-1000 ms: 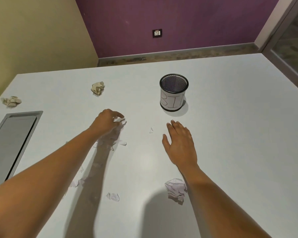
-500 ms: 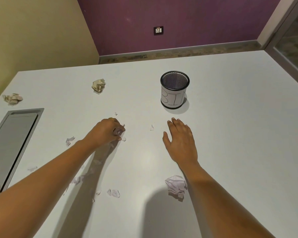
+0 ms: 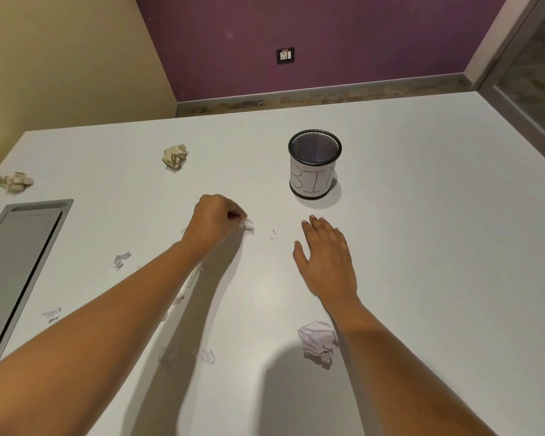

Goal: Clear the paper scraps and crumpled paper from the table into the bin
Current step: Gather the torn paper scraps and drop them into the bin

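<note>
A grey recessed metal panel (image 3: 19, 247) is sitting flush in the smooth white worktop (image 3: 438, 247) at the far left. Behind it, two beige crumpled paper balls (image 3: 15, 182) (image 3: 175, 157) are lying well apart. Thin white torn scraps (image 3: 121, 259) (image 3: 52, 313) (image 3: 207, 355) are lying flat around the left forearm. The left hand (image 3: 213, 220) is curling its fingers closed on a small white scrap (image 3: 248, 224). A tiny triangular scrap (image 3: 273, 234) is lying between the hands. The right hand (image 3: 326, 259) is resting flat, fingers spread wide and holding nothing. A white crumpled ball (image 3: 317, 341) is touching the right forearm. The round black mesh bin (image 3: 314, 165), wrapped in a paper label, is standing upright beyond the right hand.
</note>
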{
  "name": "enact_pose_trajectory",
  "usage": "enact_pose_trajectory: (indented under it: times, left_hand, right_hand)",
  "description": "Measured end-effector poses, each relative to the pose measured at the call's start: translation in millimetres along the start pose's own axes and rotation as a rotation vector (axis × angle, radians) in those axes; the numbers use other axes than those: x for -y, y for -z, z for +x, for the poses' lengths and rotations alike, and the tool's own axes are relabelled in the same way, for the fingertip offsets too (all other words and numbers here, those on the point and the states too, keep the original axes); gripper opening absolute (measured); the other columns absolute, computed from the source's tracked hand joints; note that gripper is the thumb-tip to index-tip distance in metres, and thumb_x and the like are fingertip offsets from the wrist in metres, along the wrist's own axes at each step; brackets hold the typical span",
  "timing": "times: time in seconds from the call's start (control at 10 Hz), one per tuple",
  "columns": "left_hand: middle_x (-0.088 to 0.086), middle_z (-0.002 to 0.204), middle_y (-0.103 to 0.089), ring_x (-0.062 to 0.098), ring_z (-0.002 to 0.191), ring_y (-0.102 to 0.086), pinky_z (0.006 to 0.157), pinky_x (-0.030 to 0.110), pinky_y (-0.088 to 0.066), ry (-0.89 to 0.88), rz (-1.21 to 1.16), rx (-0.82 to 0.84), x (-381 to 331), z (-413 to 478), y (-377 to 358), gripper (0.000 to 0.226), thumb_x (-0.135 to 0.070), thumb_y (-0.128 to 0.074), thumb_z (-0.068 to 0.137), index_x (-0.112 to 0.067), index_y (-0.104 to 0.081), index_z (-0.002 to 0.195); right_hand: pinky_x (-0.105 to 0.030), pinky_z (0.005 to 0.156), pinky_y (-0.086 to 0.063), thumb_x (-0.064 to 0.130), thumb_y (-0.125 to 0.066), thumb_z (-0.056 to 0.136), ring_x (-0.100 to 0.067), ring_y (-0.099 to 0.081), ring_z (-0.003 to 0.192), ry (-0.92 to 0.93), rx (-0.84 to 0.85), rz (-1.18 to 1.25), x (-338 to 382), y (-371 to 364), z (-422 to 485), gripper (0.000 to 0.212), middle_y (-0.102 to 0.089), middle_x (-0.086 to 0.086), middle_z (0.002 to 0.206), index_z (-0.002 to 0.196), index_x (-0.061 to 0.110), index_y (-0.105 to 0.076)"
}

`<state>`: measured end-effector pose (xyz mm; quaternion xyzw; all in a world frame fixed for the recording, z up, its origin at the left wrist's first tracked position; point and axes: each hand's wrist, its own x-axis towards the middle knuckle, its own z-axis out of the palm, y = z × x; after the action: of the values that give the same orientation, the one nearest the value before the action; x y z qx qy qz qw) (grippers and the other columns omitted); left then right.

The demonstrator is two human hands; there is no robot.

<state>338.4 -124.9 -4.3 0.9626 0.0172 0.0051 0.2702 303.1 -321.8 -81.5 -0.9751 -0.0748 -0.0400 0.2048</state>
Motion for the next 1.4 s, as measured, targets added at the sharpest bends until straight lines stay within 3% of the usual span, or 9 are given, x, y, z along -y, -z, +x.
enact_pose_trajectory:
  times: [0.1,0.3,0.4,0.5,0.6,0.8,1.0,1.3,1.4]
  left_hand:
    - [0.018,0.091,-0.073,0.024,0.085,-0.069,0.078,0.018,-0.045,0.036,-0.125,-0.042,-21.7,17.1,3.7,0.014,-0.004,-0.069,0.078,0.000,-0.073,0.091]
    - [0.014,0.077,-0.071,0.010,0.055,-0.057,0.059,0.018,-0.046,-0.023,-0.256,-0.136,-77.7,55.7,10.5,0.021,-0.015,-0.073,0.077,-0.001,-0.072,0.093]
    - [0.016,0.078,-0.071,0.011,0.054,-0.055,0.060,0.020,-0.048,-0.033,-0.245,-0.141,-97.9,72.4,11.7,0.019,-0.016,-0.073,0.077,-0.004,-0.073,0.091]
    - [0.018,0.087,-0.072,0.025,0.075,-0.064,0.078,0.033,-0.055,-0.016,-0.232,-0.125,-111.8,85.0,10.3,0.021,-0.018,-0.075,0.076,-0.004,-0.073,0.091]
    - [0.017,0.092,-0.072,0.028,0.087,-0.067,0.084,0.036,-0.055,0.013,-0.217,-0.088,-123.5,95.0,7.2,0.022,-0.018,-0.075,0.075,-0.005,-0.073,0.093]
    - [0.013,0.095,-0.071,0.026,0.091,-0.067,0.085,0.036,-0.055,0.033,-0.188,-0.062,-132.8,100.6,-1.9,0.016,-0.013,-0.070,0.080,-0.011,-0.072,0.095]
    - [0.007,0.104,-0.071,0.023,0.098,-0.063,0.083,0.035,-0.053,0.031,-0.181,-0.098,-129.1,98.7,-6.5,0.024,-0.019,-0.072,0.079,-0.015,-0.070,0.102]
    - [0.002,0.100,-0.073,0.017,0.091,-0.066,0.073,0.027,-0.046,0.034,-0.323,-0.259,-107.3,63.3,-10.4,0.019,-0.029,-0.063,0.084,-0.017,-0.072,0.096]
    - [0.001,0.104,-0.072,0.017,0.094,-0.066,0.082,0.031,-0.051,0.071,-0.314,-0.289,-76.1,34.7,-16.2,0.020,-0.029,-0.058,0.087,-0.018,-0.070,0.100]
  right_hand:
    - [-0.036,0.119,-0.015,0.033,-0.039,0.096,-0.018,-0.027,0.142,0.002,-0.004,-0.009,-0.3,-0.1,-0.6,0.048,-0.035,-0.003,0.151,0.140,0.014,-0.038]
    - [-0.035,0.119,-0.015,0.033,-0.038,0.096,-0.018,-0.027,0.142,0.000,-0.003,-0.002,-0.5,-1.4,1.0,0.048,-0.035,-0.003,0.151,0.140,0.015,-0.038]
    - [-0.035,0.119,-0.014,0.032,-0.040,0.095,-0.017,-0.027,0.142,-0.003,-0.003,0.008,-0.6,-2.1,1.3,0.048,-0.035,-0.002,0.151,0.140,0.015,-0.039]
    - [-0.035,0.119,-0.015,0.031,-0.041,0.095,-0.018,-0.029,0.142,-0.007,-0.020,0.012,-0.5,-2.0,0.7,0.047,-0.038,-0.003,0.150,0.139,0.014,-0.041]
    - [-0.035,0.119,-0.015,0.032,-0.041,0.095,-0.017,-0.028,0.142,-0.009,-0.016,0.017,-0.3,-1.7,0.8,0.047,-0.036,-0.002,0.151,0.139,0.015,-0.040]
    - [-0.033,0.119,-0.011,0.033,-0.038,0.096,-0.015,-0.024,0.143,-0.001,0.008,0.006,-1.4,-0.9,1.1,0.049,-0.031,0.000,0.153,0.142,0.016,-0.036]
    - [-0.033,0.119,-0.011,0.033,-0.037,0.096,-0.015,-0.023,0.144,-0.004,0.012,0.002,-1.5,-0.9,0.4,0.049,-0.031,0.000,0.153,0.142,0.016,-0.036]
    - [-0.034,0.119,-0.012,0.033,-0.038,0.096,-0.015,-0.024,0.143,-0.005,0.002,0.002,-0.4,-1.0,-0.1,0.048,-0.033,-0.001,0.152,0.141,0.016,-0.037]
    - [-0.035,0.119,-0.014,0.033,-0.038,0.096,-0.016,-0.026,0.143,0.004,-0.009,-0.013,0.0,-0.5,-0.6,0.048,-0.035,-0.002,0.151,0.141,0.015,-0.038]
